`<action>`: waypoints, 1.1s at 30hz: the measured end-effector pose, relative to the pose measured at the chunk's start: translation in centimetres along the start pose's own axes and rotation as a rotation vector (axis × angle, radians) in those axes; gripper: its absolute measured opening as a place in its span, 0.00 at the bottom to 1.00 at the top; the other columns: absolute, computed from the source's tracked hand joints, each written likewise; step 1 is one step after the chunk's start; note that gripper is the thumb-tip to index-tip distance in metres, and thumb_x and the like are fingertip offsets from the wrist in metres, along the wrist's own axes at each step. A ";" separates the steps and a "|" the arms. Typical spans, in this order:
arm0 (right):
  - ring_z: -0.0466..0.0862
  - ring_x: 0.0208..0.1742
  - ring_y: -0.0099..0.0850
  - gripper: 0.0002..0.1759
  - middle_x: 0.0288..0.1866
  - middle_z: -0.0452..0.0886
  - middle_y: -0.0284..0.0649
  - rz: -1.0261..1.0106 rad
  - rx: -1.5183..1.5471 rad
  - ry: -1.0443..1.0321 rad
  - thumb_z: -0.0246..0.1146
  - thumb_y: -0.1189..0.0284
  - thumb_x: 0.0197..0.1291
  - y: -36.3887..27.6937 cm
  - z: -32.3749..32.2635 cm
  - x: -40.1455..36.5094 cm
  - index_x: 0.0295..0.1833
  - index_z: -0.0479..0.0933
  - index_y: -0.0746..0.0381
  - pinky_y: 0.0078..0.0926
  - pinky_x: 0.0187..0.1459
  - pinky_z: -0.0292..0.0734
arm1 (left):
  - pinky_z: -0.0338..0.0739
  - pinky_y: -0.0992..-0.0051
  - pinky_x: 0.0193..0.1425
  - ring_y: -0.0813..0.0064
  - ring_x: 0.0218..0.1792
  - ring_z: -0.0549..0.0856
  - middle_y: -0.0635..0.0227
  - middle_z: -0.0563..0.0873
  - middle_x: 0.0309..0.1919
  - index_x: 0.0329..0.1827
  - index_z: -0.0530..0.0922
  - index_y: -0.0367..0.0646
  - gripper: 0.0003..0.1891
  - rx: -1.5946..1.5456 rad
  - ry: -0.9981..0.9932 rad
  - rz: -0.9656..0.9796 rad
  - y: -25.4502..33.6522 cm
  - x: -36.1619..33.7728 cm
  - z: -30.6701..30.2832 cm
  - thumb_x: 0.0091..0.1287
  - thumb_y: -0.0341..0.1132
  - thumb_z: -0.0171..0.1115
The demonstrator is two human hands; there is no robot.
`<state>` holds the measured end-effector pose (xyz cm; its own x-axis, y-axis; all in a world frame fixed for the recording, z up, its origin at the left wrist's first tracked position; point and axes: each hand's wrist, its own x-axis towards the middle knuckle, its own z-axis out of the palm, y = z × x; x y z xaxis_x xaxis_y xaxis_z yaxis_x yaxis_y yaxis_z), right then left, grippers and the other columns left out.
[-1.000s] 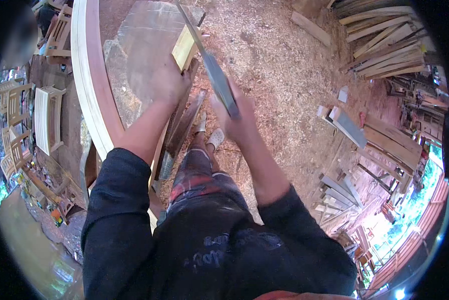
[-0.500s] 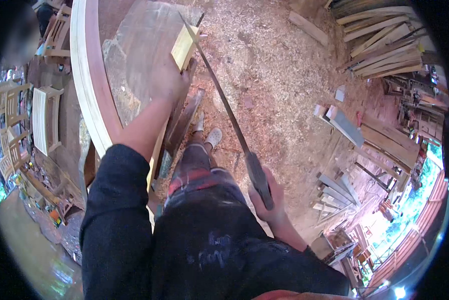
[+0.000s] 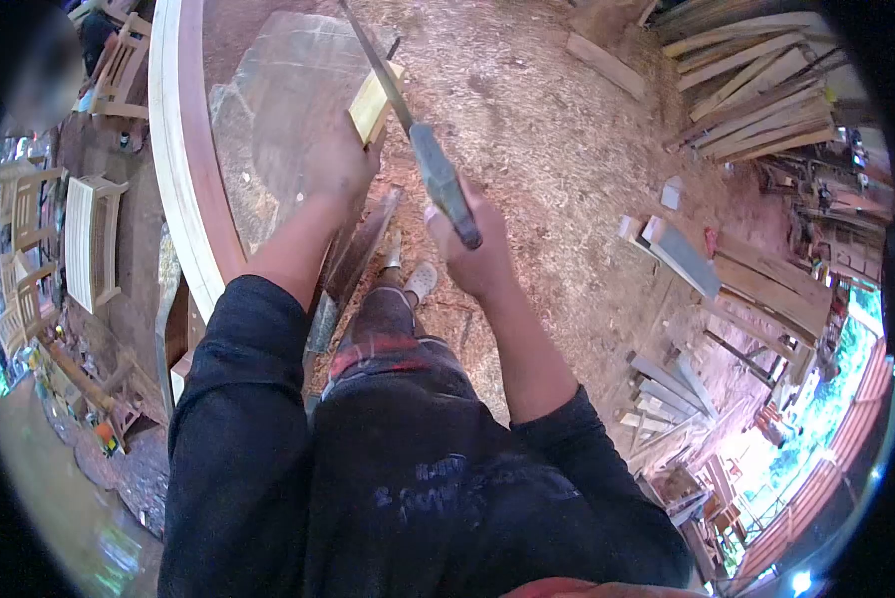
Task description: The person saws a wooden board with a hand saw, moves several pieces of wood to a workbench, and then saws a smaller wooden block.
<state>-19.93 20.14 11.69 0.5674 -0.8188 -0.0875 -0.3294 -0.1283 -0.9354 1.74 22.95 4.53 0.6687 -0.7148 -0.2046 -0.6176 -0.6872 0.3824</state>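
My left hand, somewhat blurred, is closed around the lower end of a short pale yellow wood piece. My right hand grips the chunky grey-green handle of a long, narrow hand tool. Its dark, straight blade runs up and left past the right edge of the wood piece, seemingly against it. Whether the tool is a saw or a file cannot be told from this angle. A dark, thin tip sticks out behind the wood. Below my left hand lies a dark, worn timber.
A long curved plank stands at my left beside a dusty flat board. Wood shavings cover the floor. Stacked timber lies at upper right, with more boards below. A slatted bench and a person are at left.
My right hand has pushed the tool up and to the left, bringing the handle close to the wood piece. My left hand keeps its hold, almost in place.
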 end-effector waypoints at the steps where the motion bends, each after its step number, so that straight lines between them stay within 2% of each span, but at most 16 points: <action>1: 0.86 0.50 0.38 0.36 0.50 0.87 0.51 -0.025 -0.071 -0.006 0.71 0.71 0.65 -0.4 -0.5 -0.9 0.77 0.71 0.66 0.39 0.56 0.80 | 0.83 0.46 0.52 0.40 0.47 0.90 0.43 0.90 0.45 0.62 0.73 0.38 0.28 -0.037 0.013 0.034 -0.3 -0.1 0.1 0.70 0.50 0.67; 2: 0.87 0.47 0.35 0.35 0.48 0.87 0.50 0.000 -0.083 -0.009 0.70 0.71 0.66 -1.2 -0.7 -1.1 0.77 0.70 0.65 0.36 0.52 0.81 | 0.83 0.46 0.52 0.40 0.47 0.90 0.42 0.90 0.44 0.63 0.73 0.38 0.28 -0.072 0.034 0.068 -0.5 0.4 0.1 0.71 0.50 0.67; 5: 0.86 0.40 0.27 0.34 0.44 0.88 0.47 0.066 -0.055 -0.034 0.68 0.71 0.69 -3.8 -0.7 -0.8 0.78 0.69 0.64 0.29 0.45 0.82 | 0.83 0.45 0.51 0.38 0.46 0.89 0.42 0.90 0.43 0.62 0.74 0.38 0.28 -0.028 -0.106 -0.049 1.0 0.0 -2.5 0.70 0.50 0.68; 7: 0.85 0.37 0.26 0.34 0.43 0.87 0.46 0.068 0.018 -0.024 0.68 0.70 0.69 -4.4 -1.5 0.1 0.78 0.69 0.65 0.27 0.43 0.81 | 0.83 0.46 0.53 0.39 0.47 0.89 0.41 0.89 0.45 0.61 0.74 0.37 0.28 -0.065 -0.037 -0.020 -0.5 1.4 -1.4 0.69 0.50 0.69; 8: 0.84 0.38 0.25 0.33 0.42 0.87 0.44 -0.031 0.055 0.012 0.68 0.68 0.69 -3.2 -1.7 0.2 0.76 0.70 0.67 0.27 0.43 0.80 | 0.83 0.47 0.53 0.39 0.48 0.89 0.41 0.89 0.47 0.61 0.74 0.36 0.28 -0.092 -0.003 -0.015 -1.5 2.0 -0.6 0.69 0.50 0.69; 11: 0.84 0.39 0.25 0.33 0.43 0.87 0.43 0.051 -0.023 -0.022 0.69 0.66 0.70 -4.3 -2.5 1.6 0.75 0.71 0.68 0.27 0.44 0.80 | 0.82 0.51 0.59 0.42 0.51 0.87 0.39 0.87 0.50 0.61 0.75 0.34 0.29 0.037 0.092 0.106 -4.5 5.8 0.9 0.67 0.49 0.71; 12: 0.84 0.41 0.25 0.34 0.44 0.86 0.44 0.038 -0.020 -0.035 0.70 0.66 0.70 -4.1 -2.3 1.8 0.76 0.71 0.68 0.26 0.46 0.80 | 0.82 0.53 0.60 0.44 0.52 0.87 0.41 0.87 0.50 0.60 0.76 0.33 0.28 0.018 0.077 0.116 -4.2 5.8 0.0 0.69 0.48 0.70; 14: 0.84 0.43 0.25 0.33 0.45 0.86 0.44 0.169 0.029 -0.064 0.70 0.66 0.70 -4.4 -1.9 1.4 0.76 0.71 0.68 0.27 0.48 0.80 | 0.81 0.57 0.62 0.48 0.54 0.87 0.44 0.87 0.51 0.60 0.77 0.32 0.25 -0.004 0.043 0.131 -3.0 5.7 -3.0 0.72 0.45 0.68; 17: 0.84 0.47 0.26 0.33 0.48 0.87 0.44 0.264 0.136 -0.050 0.69 0.66 0.71 -3.9 -1.4 0.5 0.76 0.70 0.69 0.26 0.52 0.79 | 0.82 0.60 0.61 0.56 0.53 0.89 0.51 0.88 0.49 0.58 0.79 0.34 0.20 -1.052 0.310 -0.094 -3.0 6.6 -2.6 0.77 0.44 0.64; 18: 0.84 0.49 0.26 0.33 0.50 0.87 0.44 0.275 0.156 -0.049 0.69 0.67 0.71 -3.9 -1.5 0.2 0.76 0.70 0.69 0.26 0.54 0.79 | 0.83 0.63 0.60 0.63 0.52 0.89 0.56 0.89 0.50 0.59 0.80 0.37 0.24 -1.430 0.280 -0.195 -2.0 6.1 -4.4 0.83 0.53 0.56; 21: 0.84 0.53 0.26 0.33 0.55 0.87 0.44 0.275 0.159 -0.064 0.67 0.67 0.72 -4.1 -2.6 -0.3 0.77 0.69 0.70 0.26 0.57 0.79 | 0.84 0.66 0.57 0.66 0.50 0.89 0.58 0.89 0.49 0.61 0.80 0.40 0.33 -2.065 -0.302 -0.232 -0.3 2.8 -11.0 0.83 0.64 0.46; 24: 0.84 0.55 0.26 0.33 0.58 0.86 0.44 0.222 0.131 -0.057 0.65 0.69 0.73 -3.8 -3.5 -0.6 0.78 0.68 0.71 0.26 0.59 0.78 | 0.82 0.70 0.54 0.69 0.49 0.89 0.62 0.90 0.48 0.63 0.79 0.41 0.39 -2.109 -0.549 0.012 1.1 0.9 -12.6 0.82 0.70 0.38; 27: 0.84 0.55 0.27 0.32 0.58 0.86 0.44 0.206 0.181 -0.031 0.64 0.69 0.74 -4.2 -3.6 -0.8 0.79 0.67 0.70 0.26 0.59 0.78 | 0.81 0.71 0.52 0.71 0.48 0.89 0.64 0.90 0.48 0.63 0.79 0.42 0.39 -2.094 -0.587 0.081 3.0 0.2 -13.9 0.82 0.70 0.37; 28: 0.84 0.55 0.27 0.32 0.58 0.86 0.43 0.203 0.192 -0.024 0.64 0.70 0.74 -4.3 -3.7 -0.9 0.79 0.67 0.70 0.26 0.59 0.78 | 0.83 0.69 0.52 0.66 0.49 0.89 0.59 0.90 0.49 0.65 0.79 0.38 0.39 -2.161 -0.633 0.133 3.1 0.4 -13.6 0.82 0.69 0.40; 31: 0.84 0.54 0.26 0.33 0.58 0.86 0.43 0.206 0.186 -0.021 0.64 0.69 0.74 -4.4 -3.5 -1.2 0.79 0.68 0.69 0.27 0.59 0.79 | 0.82 0.72 0.51 0.68 0.47 0.89 0.62 0.90 0.46 0.64 0.80 0.38 0.39 -2.082 -0.598 0.190 4.3 0.0 -14.5 0.82 0.69 0.40; 33: 0.84 0.54 0.26 0.33 0.57 0.86 0.44 0.228 0.185 -0.029 0.65 0.69 0.74 -4.5 -3.4 -1.4 0.79 0.68 0.69 0.27 0.59 0.79 | 0.81 0.73 0.49 0.71 0.43 0.88 0.64 0.90 0.44 0.63 0.80 0.38 0.38 -2.048 -0.557 0.152 4.8 -0.3 -14.8 0.82 0.68 0.40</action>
<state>-21.76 19.95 17.18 0.5164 -0.7982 -0.3103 -0.3094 0.1639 -0.9367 4.76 21.78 19.76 0.2696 -0.9559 -0.1168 0.8288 0.1685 0.5335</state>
